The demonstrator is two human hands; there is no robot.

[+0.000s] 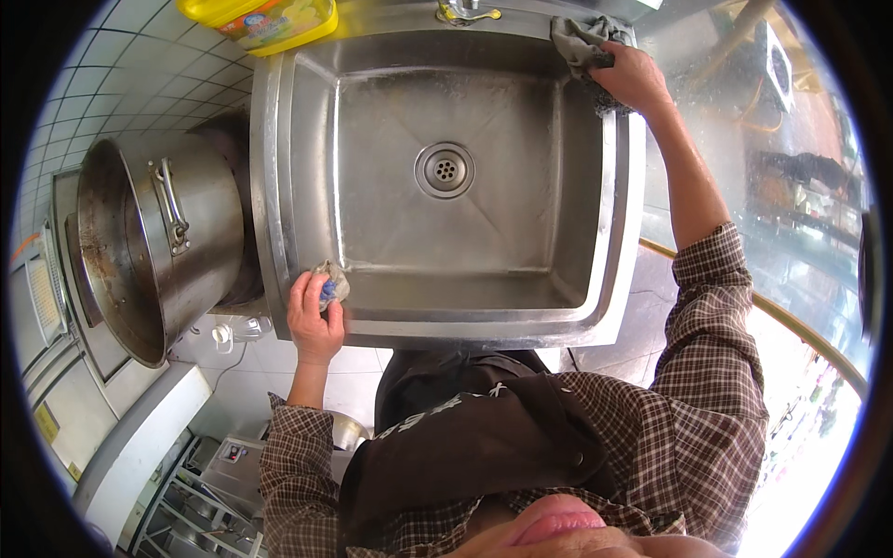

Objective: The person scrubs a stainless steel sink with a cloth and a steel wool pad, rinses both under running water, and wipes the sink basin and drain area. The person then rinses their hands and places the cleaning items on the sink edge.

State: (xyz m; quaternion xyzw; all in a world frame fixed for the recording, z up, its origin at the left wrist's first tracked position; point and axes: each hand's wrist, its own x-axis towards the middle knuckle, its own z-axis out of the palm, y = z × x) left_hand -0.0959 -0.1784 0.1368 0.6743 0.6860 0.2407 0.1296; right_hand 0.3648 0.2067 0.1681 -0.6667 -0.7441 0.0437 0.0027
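Before me is a stainless steel sink with a round drain strainer in its floor. At its near left corner my left hand grips a crumpled pale cloth with a blue patch, resting on the rim. My right hand reaches to the far right corner. Its fingers close on a grey cloth that lies over the rim. Some dark, mesh-like material shows beneath that hand; I cannot tell whether it is a scourer.
A faucet stands behind the sink, and a yellow plastic jug at the back left. Left of the sink, a large steel stockpot lies tilted on its side. A clear plastic bottle is below it. A glass panel rises on the right.
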